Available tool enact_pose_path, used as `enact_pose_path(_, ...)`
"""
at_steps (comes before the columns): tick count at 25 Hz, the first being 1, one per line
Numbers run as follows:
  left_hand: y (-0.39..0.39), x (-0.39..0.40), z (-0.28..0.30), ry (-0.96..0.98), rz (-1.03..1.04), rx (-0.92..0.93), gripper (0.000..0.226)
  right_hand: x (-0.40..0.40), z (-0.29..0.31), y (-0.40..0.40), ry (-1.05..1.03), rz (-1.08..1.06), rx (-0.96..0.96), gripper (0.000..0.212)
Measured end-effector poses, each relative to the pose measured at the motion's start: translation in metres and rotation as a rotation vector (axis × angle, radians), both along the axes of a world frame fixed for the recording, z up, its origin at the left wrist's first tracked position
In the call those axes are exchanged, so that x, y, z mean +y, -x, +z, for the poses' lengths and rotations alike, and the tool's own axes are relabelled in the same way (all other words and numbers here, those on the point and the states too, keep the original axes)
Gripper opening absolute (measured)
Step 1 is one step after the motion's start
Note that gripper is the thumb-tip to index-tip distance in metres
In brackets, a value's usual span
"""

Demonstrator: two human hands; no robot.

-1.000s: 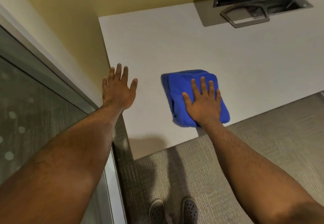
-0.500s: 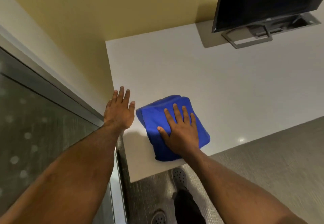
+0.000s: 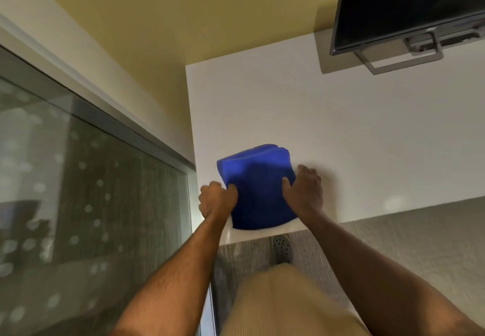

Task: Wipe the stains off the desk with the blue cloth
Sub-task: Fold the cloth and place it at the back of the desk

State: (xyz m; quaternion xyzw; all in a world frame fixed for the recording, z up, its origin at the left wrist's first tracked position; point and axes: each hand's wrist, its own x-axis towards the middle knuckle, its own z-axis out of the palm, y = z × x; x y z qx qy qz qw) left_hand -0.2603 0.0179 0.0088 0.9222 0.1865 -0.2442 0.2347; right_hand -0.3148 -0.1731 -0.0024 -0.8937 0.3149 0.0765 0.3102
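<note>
Where the white desk (image 3: 367, 138) meets the yellow wall, I see a dark monitor (image 3: 409, 4) at its far right on a grey stand. Near the front left corner lies the folded blue cloth (image 3: 258, 188). My left hand (image 3: 216, 200) pinches its left edge, my right hand (image 3: 305, 191) clamps its right edge, thumbs on top.

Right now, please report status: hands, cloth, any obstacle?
Left hand and right hand grip blue cloth by its sides. Cloth folded, near desk front corner. Monitor far back, path clear.
</note>
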Motion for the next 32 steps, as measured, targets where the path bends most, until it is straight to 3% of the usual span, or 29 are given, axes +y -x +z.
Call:
enact_pose_path(6, 0.008, -0.020, 0.001, 0.374, 0.411, 0.160, 0.038, 0.010, 0.006, -0.017, -0.233, -0.040, 0.139, 0.028)
enact_pose_path(9, 0.004, -0.019, 0.007, 0.332, 0.323, 0.168, 0.031, 0.009, 0.012, -0.028, -0.295, 0.017, 0.209, 0.013)
enact_pose_path(14, 0.008, -0.010, 0.013, 0.354, 0.178, 0.062, 0.027, -0.001, 0.018, -0.033, -0.305, 0.093, 0.078, 0.013)
enact_pose_path(17, 0.013, -0.004, 0.013, 0.397, 0.123, 0.003, 0.027, -0.007, 0.017, -0.035, -0.409, 0.088, 0.073, 0.055)
enact_pose_path(19, 0.014, -0.001, 0.015, 0.412, 0.098, -0.049, 0.023, -0.012, 0.017, -0.036, -0.430, 0.157, 0.012, 0.069)
enact_pose_path(22, 0.006, 0.001, 0.022, 0.468, 0.142, -0.068, 0.026, -0.021, 0.020, -0.047, -0.465, 0.159, -0.058, 0.056)
enact_pose_path(25, -0.016, 0.002, 0.035, 0.505, 0.177, -0.089, 0.026, -0.024, 0.030, -0.074, -0.662, 0.025, -0.104, 0.034)
enact_pose_path(32, -0.114, -0.001, 0.079, 0.562, 0.213, -0.303, 0.025, -0.030, 0.071, -0.175, -0.945, 0.021, -0.241, 0.033)
